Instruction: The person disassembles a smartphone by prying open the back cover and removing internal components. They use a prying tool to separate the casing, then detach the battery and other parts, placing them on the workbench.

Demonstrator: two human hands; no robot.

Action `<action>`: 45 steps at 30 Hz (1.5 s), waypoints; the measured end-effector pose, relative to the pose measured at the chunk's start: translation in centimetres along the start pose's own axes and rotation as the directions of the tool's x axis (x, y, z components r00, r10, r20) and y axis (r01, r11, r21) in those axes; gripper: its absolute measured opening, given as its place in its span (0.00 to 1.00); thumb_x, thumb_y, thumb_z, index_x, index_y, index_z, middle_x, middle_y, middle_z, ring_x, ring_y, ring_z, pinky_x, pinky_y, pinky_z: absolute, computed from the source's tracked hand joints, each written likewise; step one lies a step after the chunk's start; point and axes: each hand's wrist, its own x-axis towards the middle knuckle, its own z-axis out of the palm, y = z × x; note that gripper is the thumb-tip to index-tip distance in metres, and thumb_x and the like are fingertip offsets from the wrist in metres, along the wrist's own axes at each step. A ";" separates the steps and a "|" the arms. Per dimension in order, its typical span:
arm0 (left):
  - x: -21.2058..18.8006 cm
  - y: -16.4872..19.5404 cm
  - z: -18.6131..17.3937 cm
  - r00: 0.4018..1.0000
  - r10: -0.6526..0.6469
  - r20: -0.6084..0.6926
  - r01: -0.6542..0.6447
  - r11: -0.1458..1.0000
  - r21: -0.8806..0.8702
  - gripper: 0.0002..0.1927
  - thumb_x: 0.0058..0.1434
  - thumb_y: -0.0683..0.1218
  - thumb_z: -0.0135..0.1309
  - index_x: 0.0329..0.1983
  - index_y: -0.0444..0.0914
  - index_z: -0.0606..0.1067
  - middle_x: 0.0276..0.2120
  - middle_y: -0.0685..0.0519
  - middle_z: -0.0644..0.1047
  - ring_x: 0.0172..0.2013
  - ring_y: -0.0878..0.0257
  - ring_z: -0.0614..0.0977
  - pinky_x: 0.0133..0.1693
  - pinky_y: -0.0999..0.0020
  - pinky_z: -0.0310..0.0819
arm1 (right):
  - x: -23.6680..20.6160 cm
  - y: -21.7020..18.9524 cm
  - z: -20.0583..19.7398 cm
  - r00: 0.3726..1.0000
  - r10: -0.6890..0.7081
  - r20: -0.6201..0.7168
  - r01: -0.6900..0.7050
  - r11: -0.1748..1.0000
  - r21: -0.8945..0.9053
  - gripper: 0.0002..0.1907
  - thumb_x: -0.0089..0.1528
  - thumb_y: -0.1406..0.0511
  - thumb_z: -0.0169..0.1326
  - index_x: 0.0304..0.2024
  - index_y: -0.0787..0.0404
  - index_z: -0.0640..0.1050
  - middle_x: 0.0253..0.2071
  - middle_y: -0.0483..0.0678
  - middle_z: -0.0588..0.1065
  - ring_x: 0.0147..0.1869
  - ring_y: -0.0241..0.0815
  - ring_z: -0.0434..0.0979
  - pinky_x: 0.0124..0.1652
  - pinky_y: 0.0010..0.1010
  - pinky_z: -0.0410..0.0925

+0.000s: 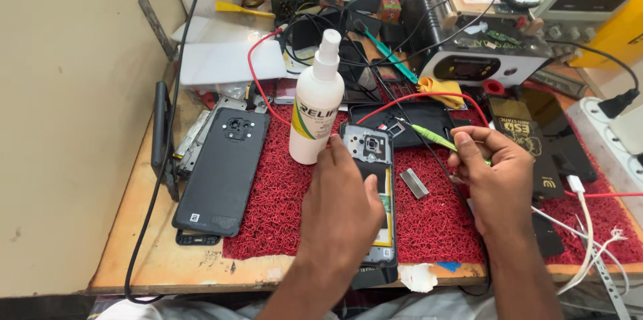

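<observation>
An opened phone (370,149) with its back removed lies on a red mat (268,193). My left hand (341,203) rests over its middle and lower part, pressing it down. In my right hand (492,173) I grip green-tipped tweezers (429,135), whose metal point reaches just past the phone's top right corner. The dark back cover (222,169) lies to the left of the mat. A white spray bottle (316,102) stands upright just left of the phone's top.
A small silver metal piece (414,183) lies on the mat right of the phone. Red (258,86) and black wires cross the bench. A power supply (485,59), a power strip (616,132) and several tools crowd the back and right. A wall bounds the left side.
</observation>
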 end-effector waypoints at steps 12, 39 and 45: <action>4.3 3.1 2.8 0.901 0.424 -0.094 -0.404 0.898 0.175 0.11 0.50 0.37 0.60 0.37 0.32 0.75 0.38 0.43 0.76 0.43 0.49 0.78 0.43 0.59 0.77 | -0.6 0.1 -0.7 0.968 -0.252 -0.021 0.243 0.952 -0.187 0.07 0.70 0.67 0.56 0.45 0.66 0.81 0.29 0.42 0.76 0.32 0.26 0.72 0.32 0.18 0.63; 7.8 1.2 5.9 0.891 0.453 -0.037 -0.451 0.891 0.055 0.04 0.53 0.33 0.57 0.31 0.31 0.79 0.36 0.44 0.78 0.42 0.48 0.81 0.46 0.54 0.76 | 0.1 0.8 -1.9 0.867 -0.498 -0.018 0.366 0.663 -0.653 0.04 0.63 0.70 0.62 0.39 0.66 0.81 0.34 0.54 0.78 0.35 0.48 0.80 0.35 0.38 0.71; 8.0 0.9 5.1 0.890 0.456 0.003 -0.455 0.887 0.077 0.07 0.48 0.32 0.55 0.30 0.31 0.78 0.37 0.44 0.78 0.43 0.47 0.81 0.45 0.53 0.76 | -0.3 1.0 -1.7 0.891 -0.453 0.027 0.347 0.642 -0.684 0.05 0.61 0.69 0.62 0.38 0.65 0.82 0.34 0.54 0.78 0.37 0.50 0.80 0.38 0.41 0.71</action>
